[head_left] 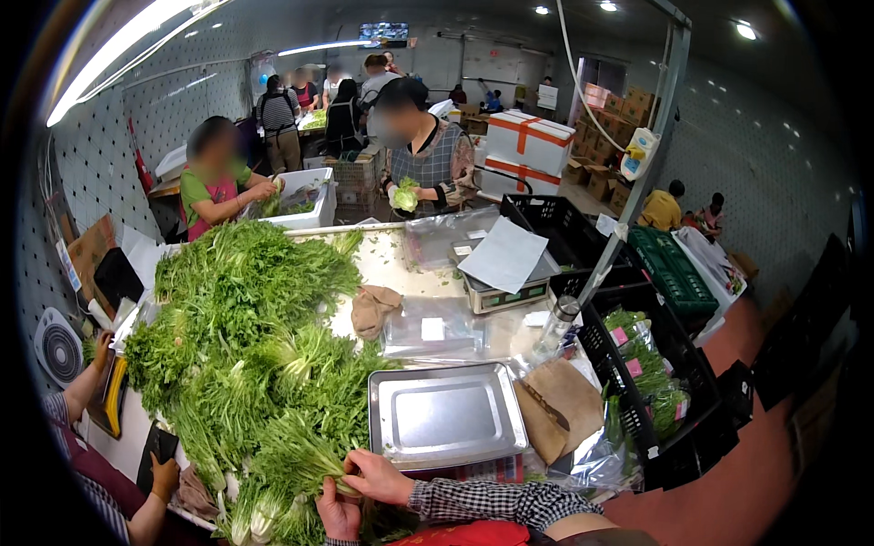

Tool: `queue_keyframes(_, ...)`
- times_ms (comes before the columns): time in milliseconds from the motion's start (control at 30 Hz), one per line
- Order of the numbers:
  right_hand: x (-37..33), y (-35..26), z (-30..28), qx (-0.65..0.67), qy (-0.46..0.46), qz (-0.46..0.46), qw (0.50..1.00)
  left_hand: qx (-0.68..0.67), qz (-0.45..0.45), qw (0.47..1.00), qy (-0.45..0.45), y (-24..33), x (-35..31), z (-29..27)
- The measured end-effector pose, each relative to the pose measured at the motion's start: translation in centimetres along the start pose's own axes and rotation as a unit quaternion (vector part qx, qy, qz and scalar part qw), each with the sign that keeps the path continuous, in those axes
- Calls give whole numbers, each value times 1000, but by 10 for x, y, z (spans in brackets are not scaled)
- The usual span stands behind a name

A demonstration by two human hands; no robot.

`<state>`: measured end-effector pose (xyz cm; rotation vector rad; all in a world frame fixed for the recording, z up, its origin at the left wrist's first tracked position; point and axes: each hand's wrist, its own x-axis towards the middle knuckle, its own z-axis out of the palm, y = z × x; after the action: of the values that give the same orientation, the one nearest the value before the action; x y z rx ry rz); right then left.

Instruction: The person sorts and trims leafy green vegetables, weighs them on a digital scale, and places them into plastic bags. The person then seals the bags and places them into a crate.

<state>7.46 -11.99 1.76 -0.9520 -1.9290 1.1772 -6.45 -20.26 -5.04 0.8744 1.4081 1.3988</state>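
At the lower middle, my left hand [339,511] and my right hand [378,477] are close together, both closed on the stem end of a bunch of frilly leafy greens [305,462]. Its leaves spread to the left over a large heap of similar curly greens [246,282] that covers the left half of the white table. Several pale stem ends [264,514] stick out near the front edge beside my left hand. Just beyond my right hand lies a shallow metal tray [446,414] with nothing on it.
Right of the tray, a knife [544,403] rests on brown cardboard [564,432]. Beyond are plastic bags [432,328], a brown cloth [375,311], a scale [505,293] and a black crate [710,400] of packed greens. A metal post [628,218] rises at right. Co-workers stand left and across.
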Motion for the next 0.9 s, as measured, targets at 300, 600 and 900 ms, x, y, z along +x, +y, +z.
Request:
queue_keyframes(300, 1, -17, 5, 162, 2, 59, 985, -511, -98, 854, -18, -4, 17, -13)
queue_keyframes(600, 13, -27, 18, 440, -89, 100, 888, -577, -32, 811, 90, 40, 33, -38)
queue_keyframes(900, 55, 0, 18, -115, -11, -85, 990, -618, 53, 782, -64, 53, 10, -84)
